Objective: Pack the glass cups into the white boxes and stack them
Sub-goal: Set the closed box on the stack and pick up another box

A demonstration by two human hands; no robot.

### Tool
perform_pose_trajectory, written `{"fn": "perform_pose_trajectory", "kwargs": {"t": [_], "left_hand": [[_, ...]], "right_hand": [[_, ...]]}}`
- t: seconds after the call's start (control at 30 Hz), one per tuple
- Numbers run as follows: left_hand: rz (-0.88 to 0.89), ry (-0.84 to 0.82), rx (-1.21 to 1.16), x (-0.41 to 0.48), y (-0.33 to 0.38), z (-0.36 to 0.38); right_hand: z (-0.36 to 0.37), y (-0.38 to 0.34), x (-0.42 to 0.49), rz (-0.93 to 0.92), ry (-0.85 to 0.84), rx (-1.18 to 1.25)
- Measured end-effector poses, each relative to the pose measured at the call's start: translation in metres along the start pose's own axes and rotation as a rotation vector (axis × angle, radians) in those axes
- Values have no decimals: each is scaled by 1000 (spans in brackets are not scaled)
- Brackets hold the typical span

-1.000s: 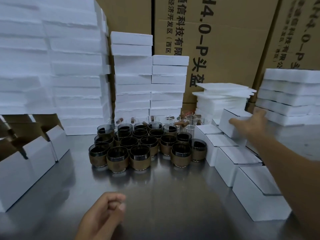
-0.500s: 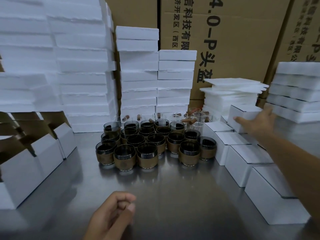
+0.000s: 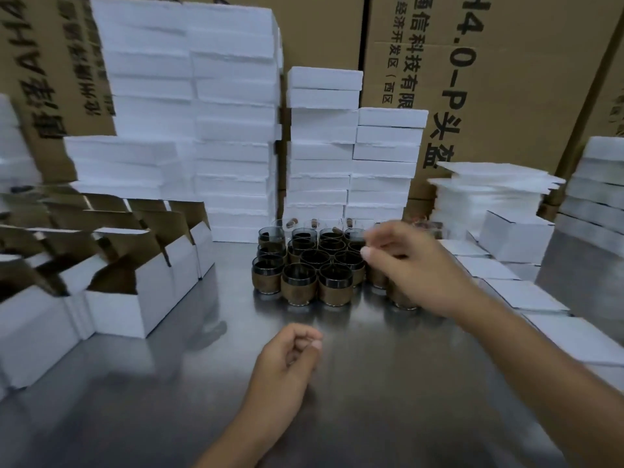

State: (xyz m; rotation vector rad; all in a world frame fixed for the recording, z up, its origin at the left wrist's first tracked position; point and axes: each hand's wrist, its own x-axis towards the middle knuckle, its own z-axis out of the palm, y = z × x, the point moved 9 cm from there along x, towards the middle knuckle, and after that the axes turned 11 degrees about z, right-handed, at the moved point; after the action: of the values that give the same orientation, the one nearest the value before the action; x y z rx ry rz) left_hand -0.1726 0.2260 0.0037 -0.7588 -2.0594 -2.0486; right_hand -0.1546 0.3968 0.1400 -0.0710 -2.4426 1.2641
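Note:
Several dark glass cups (image 3: 305,268) with brown bands stand clustered at the middle of the steel table (image 3: 371,383). My right hand (image 3: 415,268) hovers over the cluster's right side, fingers loosely bent, holding nothing, and it hides some cups. My left hand (image 3: 287,363) floats above the table near me, fingers loosely curled, empty. Open white boxes (image 3: 131,295) with raised brown flaps stand at the left. Closed white boxes (image 3: 516,238) lie in a row and a small stack at the right.
Tall piles of white foam slabs (image 3: 233,136) rise behind the cups and at the left. A lower pile of thin white sheets (image 3: 489,187) and more foam (image 3: 594,184) sit at the right. Big brown cartons (image 3: 506,79) form the back wall.
My right hand has left the closed box stack at the right and swung left over the cups. The view has turned to the left. The left hand stays loosely curled.

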Motion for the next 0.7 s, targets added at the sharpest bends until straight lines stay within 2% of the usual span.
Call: {"fn": "perform_pose_trajectory", "kwargs": {"t": [0.07, 0.17, 0.4, 0.57, 0.7], "left_hand": [[1, 23, -2, -1, 4, -4], [31, 73, 30, 0, 12, -18], [72, 221, 112, 1, 18, -51], [47, 424, 188, 3, 16, -99], [48, 508, 347, 9, 17, -153]], "right_hand": [[51, 20, -30, 17, -31, 23], [93, 53, -58, 48, -7, -88], [92, 65, -64, -66, 21, -482], [92, 67, -62, -66, 43, -543], [93, 66, -61, -68, 50, -567]]}}
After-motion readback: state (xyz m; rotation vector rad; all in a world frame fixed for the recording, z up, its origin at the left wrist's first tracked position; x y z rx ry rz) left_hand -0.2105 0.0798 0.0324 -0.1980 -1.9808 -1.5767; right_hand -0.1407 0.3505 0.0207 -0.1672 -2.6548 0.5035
